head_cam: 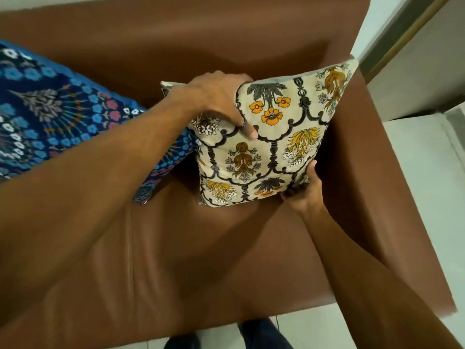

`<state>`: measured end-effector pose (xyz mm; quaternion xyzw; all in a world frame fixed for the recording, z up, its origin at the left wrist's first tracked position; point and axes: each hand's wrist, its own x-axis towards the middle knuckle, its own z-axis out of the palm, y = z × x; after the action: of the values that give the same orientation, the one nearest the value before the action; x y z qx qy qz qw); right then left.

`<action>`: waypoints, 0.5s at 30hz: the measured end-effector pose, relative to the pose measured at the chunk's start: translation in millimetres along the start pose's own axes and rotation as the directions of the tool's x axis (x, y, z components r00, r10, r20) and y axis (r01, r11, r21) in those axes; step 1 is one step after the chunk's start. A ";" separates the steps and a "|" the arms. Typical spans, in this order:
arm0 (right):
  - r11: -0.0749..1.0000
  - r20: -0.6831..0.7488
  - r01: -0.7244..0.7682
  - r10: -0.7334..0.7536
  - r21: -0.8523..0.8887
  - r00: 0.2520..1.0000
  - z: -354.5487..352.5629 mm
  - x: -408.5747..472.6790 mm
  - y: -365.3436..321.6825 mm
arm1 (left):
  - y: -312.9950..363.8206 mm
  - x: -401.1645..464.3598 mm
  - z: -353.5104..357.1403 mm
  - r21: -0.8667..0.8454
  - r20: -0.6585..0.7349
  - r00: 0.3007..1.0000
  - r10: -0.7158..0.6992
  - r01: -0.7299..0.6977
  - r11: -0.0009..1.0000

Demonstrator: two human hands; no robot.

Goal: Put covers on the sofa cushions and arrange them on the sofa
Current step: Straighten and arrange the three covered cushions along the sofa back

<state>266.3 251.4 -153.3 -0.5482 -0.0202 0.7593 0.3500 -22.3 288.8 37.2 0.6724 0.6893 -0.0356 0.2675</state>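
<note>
I have the cream cushion (266, 137) in both hands, standing on its lower edge on the brown sofa (176, 248), at the right end of the seat close to the armrest. Its cover is on, printed with orange and yellow flowers inside dark scalloped lines. My left hand (221, 102) is clamped over the top left edge, fingers curled behind the cushion and the thumb pressed flat on the front face, denting the fabric there. My right hand (305, 190) grips the lower right corner, thumb up along the side edge and the other fingers tucked under and behind, so I cannot see them. The cushion tilts a little, its top right corner reaching up past the armrest towards the pale wall. To its left lies the blue cushion (57, 114), covered too, with a floral print in pink and lighter blue; its near corner touches or sits just behind the cream one's left edge. Below the seat front, dark shoes (261, 333) show on the white floor (422, 172).
</note>
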 end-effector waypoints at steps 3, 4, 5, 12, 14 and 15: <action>0.999 -0.004 -0.001 0.001 0.032 1.000 -0.8 2.1 1.5 | -1.1 -1.7 -2.9 -0.060 0.024 1.000 0.006 -0.005 0.998; 0.999 0.021 0.001 -0.001 0.033 1.000 1.2 -1.5 0.8 | -2.2 -4.9 -3.4 -0.079 0.025 1.000 0.008 -0.006 0.997; 0.999 0.066 0.018 -0.020 0.035 0.998 4.1 -4.4 -0.3 | -4.0 -8.1 -3.1 -0.100 0.017 1.000 0.012 -0.010 0.995; 0.966 0.123 0.229 -0.244 0.124 0.962 32.6 -30.3 -49.5 | -19.7 -36.0 -4.9 -0.302 -0.211 0.975 0.066 -0.129 0.945; 0.951 0.143 0.298 -0.307 0.081 0.941 42.1 -36.7 -76.0 | -18.9 -42.0 -6.8 -0.325 -0.286 0.956 0.063 -0.159 0.932; 0.939 0.143 0.340 -0.345 0.059 0.928 48.9 -41.6 -89.0 | -17.7 -44.1 -5.5 -0.336 -0.316 0.947 0.056 -0.167 0.927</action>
<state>276.6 312.8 -62.9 -0.4713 -0.1292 0.7261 0.4837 -42.9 249.4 54.7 0.6484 0.6768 0.2087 0.2791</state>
